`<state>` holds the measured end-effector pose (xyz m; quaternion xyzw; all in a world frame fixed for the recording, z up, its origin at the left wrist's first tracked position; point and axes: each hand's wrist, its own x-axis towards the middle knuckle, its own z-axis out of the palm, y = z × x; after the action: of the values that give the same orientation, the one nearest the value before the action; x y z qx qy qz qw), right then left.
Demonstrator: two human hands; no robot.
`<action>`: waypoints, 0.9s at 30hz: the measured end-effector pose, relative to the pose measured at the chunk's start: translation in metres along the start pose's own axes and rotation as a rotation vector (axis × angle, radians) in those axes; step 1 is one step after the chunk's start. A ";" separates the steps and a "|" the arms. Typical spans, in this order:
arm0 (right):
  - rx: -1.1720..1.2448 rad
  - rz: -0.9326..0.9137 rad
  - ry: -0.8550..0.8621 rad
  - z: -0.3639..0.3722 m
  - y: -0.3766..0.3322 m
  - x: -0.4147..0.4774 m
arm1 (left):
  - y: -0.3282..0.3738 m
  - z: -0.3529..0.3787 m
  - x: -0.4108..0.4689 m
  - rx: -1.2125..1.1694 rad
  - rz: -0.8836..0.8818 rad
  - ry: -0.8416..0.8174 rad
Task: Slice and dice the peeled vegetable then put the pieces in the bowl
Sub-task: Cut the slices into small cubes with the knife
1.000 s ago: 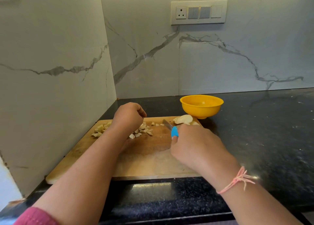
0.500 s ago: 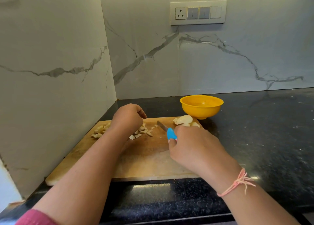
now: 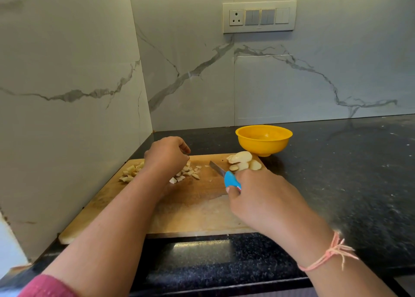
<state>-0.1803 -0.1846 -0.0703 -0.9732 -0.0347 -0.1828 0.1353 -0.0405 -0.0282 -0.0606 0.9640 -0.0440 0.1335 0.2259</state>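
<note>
Head view looks down on a wooden cutting board (image 3: 197, 211) lying on a black speckled table (image 3: 336, 173) in a corner of marble-patterned wall. The right grip (image 3: 260, 198) is curled tightly round the blue handle of a knife (image 3: 224, 174), whose blade points far-left and low over the board. A small mark on the handle beside the thumb is too small to read.

Pale vegetable slices (image 3: 241, 162) lie overlapped at the board's far right corner, just beyond the right grip's knuckles and just right of the blade. Diced pieces (image 3: 186, 174) are scattered mid-board, left of the blade, with a second small heap (image 3: 130, 173) near the far left edge.

The left grip (image 3: 167, 155) sits over the dice with its fingers curled under; I cannot tell whether it holds any.

A yellow bowl (image 3: 263, 139) stands on the table just beyond the slices. A thin pink thread bracelet (image 3: 325, 258) circles the right wrist. A switch panel (image 3: 259, 17) with one socket is on the far wall.
</note>
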 end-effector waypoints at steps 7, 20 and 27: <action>0.078 -0.038 -0.092 -0.002 -0.018 -0.015 | 0.001 -0.002 0.000 0.004 -0.005 -0.001; 0.035 -0.002 0.027 -0.002 0.003 -0.008 | 0.012 0.005 -0.010 -0.114 0.143 0.139; 0.181 0.017 -0.070 0.003 0.014 -0.002 | 0.061 0.012 -0.006 -0.124 0.401 -0.132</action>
<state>-0.1797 -0.1969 -0.0775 -0.9630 -0.0476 -0.1439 0.2229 -0.0526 -0.0878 -0.0470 0.9269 -0.2577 0.1094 0.2502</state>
